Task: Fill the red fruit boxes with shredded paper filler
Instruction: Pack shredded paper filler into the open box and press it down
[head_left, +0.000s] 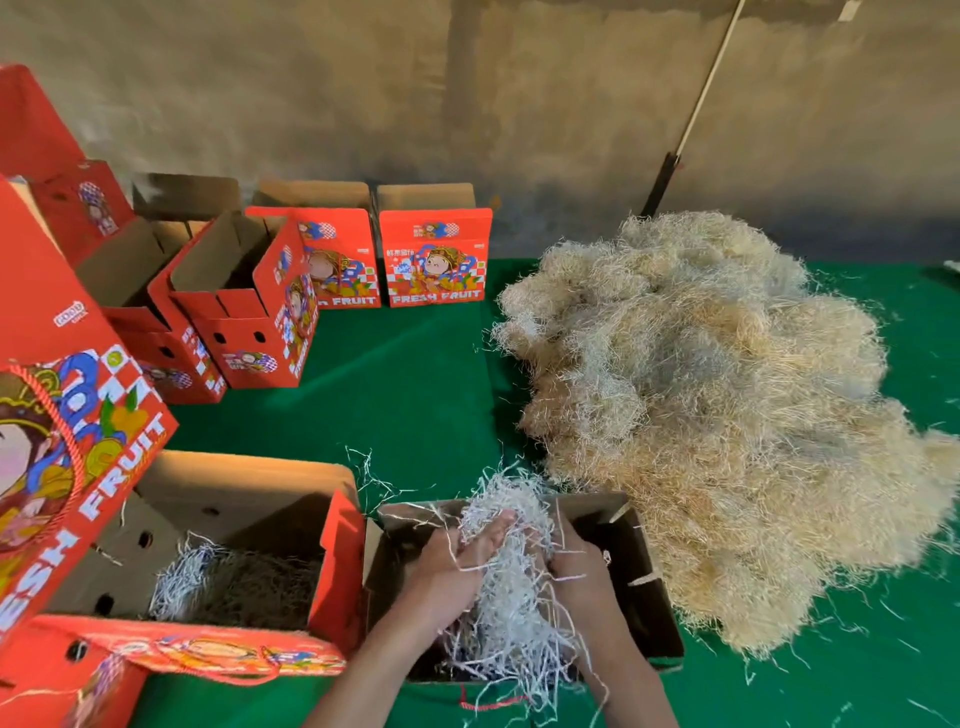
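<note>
Hands: two, both over the open box (644, 577) nearest the camera, a wad (511, 582) of white shredded paper pressed between them.
Left hand (457, 566): fingers curled loosely round the wad's left side, gripping it.
Right hand (576, 566): fingers curled into the wad's right side, partly buried in the strands.
Wad: reached from above the box rim down into the box; loose strands spilled over the near edge.
Filled box (332, 561): one, just left of the first, flaps up, a layer of shreds (228, 582) on its bottom.
Empty boxes: two open red ones (249, 332) at far left, side by side.
Closed boxes: two (436, 260) upright by the wall, fronts reading FRESH FRUIT.
Pile (717, 415): one big tan heap of filler on the green cloth (395, 374), touching the box's right side.
Scraps: stray strands scattered on the cloth.
</note>
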